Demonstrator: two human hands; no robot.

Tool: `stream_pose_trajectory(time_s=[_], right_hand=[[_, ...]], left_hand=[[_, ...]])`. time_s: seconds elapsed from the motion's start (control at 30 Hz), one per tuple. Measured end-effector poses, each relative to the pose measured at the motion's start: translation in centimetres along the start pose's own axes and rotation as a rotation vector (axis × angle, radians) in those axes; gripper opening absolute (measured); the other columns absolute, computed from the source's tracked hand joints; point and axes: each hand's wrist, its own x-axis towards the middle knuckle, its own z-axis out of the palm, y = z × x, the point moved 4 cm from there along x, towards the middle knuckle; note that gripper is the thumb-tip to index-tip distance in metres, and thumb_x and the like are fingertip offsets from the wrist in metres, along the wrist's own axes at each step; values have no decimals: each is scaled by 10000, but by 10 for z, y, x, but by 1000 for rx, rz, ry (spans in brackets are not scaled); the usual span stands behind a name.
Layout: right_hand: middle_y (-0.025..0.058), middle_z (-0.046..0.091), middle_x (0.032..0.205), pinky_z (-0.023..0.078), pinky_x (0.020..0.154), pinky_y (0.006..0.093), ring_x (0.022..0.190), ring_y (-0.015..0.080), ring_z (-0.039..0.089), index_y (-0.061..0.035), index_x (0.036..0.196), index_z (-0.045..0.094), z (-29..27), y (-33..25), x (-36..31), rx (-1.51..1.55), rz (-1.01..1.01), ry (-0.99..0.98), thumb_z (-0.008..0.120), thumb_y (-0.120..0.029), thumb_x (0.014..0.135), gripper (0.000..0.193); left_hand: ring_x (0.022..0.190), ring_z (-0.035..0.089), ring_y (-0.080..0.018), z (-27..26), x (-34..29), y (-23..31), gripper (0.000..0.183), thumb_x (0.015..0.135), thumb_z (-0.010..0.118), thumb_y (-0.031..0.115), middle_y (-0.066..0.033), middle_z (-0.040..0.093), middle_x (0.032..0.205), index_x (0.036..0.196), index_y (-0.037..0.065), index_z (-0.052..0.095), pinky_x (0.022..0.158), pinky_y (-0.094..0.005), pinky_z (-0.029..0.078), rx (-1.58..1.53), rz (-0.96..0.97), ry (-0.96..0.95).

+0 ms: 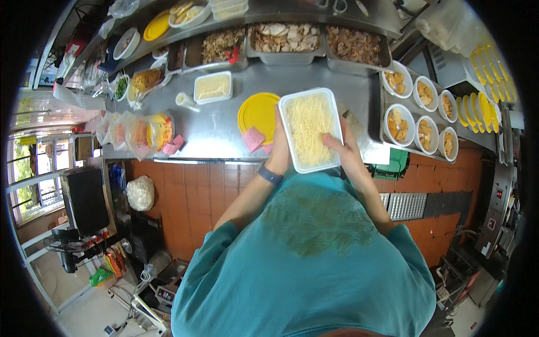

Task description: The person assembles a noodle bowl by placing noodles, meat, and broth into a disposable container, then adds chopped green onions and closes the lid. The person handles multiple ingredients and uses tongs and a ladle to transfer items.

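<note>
The left hand [279,150] grips the left long edge of a white rectangular tray [310,130], fingers hidden beneath it and thumb along the rim. The tray is shallow with rounded corners and filled edge to edge with pale yellow shredded noodles. Its long axis runs away from the person, tilted slightly so the far end leans left. It sits above the front edge of the steel surface [219,129], just right of a round yellow lid [257,112]. The right hand [343,147] clasps the right edge, fingertips resting on the noodles.
</note>
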Motion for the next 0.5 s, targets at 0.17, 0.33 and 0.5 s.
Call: stream_pose_trajectory(time_s=[0.17,0.33,0.5], right_hand=[[158,523,1419,421,1062,335,1279,233,519,18,1519,325,-14,3,3,99,36,69,731,-201,895,776],[157,306,1593,274,1199,410,1467,281,308,-87,1606,136,-29,-10,-2,152,-26,-4,779,-212,828,1017],[176,283,1607,238,1217,433,1482,310,289,-73,1606,140,-58,-48,16,131,-98,19,810,-164,763,1081]], left_hand=[[1165,629,-284,12,-2,10,564,982,587,330,-179,579,1332,1418,16,418,951,-418,550,246,75,-36],[1091,663,-257,43,19,20,509,898,697,109,-153,643,1240,1350,-20,504,907,-386,572,316,96,-75],[1227,589,-271,96,41,38,590,959,659,264,-148,590,1349,1443,12,433,1037,-404,482,495,56,-103]])
